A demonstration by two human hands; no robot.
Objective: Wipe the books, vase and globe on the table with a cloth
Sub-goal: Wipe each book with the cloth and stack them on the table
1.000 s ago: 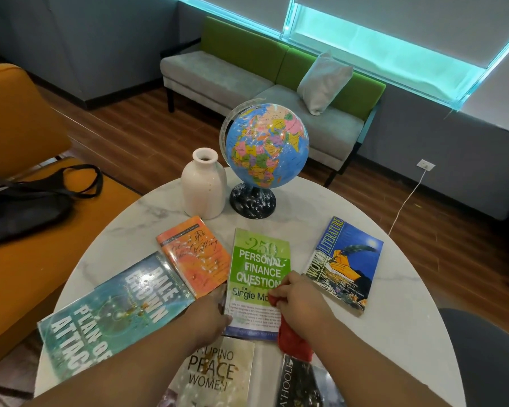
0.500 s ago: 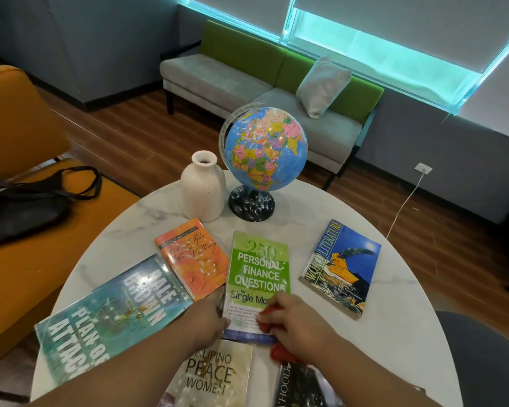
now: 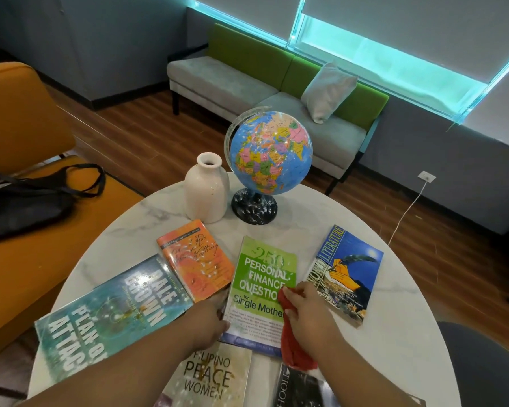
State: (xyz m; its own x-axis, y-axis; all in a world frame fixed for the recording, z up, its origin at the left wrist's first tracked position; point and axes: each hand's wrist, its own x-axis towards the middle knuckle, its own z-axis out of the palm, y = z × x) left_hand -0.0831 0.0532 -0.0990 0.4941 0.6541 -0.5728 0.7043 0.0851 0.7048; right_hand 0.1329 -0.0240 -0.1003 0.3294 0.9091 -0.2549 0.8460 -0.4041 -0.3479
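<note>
- right hand (image 3: 307, 315) grips a bunched red cloth (image 3: 292, 349), fingers curled round it, and presses it onto the right side of a green paperback book (image 3: 262, 277) titled "personal finance questions"; the loose end of the cloth trails back under the wrist.
- left hand (image 3: 209, 321) sits just left of that grip, on the green book's left edge; its fingers are bent down there, but whether they hook the edge or only press on it is hard to tell.
- just right of the cloth hand lies a blue "literature" paperback (image 3: 347, 268), flat on the round white marble table (image 3: 394, 333).
- left of the left hand lies an orange paperback (image 3: 197, 257), its edge over a large teal "plan of attack" book (image 3: 112, 315).
- nearer the person than both hands lie a pale "filipino peace women" book (image 3: 212, 377) and a dark-covered book (image 3: 300, 389), the cloth's tail touching the dark one.
- well beyond the grip, at the far side of the table, a cream ceramic vase (image 3: 207, 192) stands upright just beside a blue plastic globe (image 3: 272, 154) on a black base.
- far left of the hands, a black bag (image 3: 21, 201) lies on an orange seat (image 3: 12, 259).
</note>
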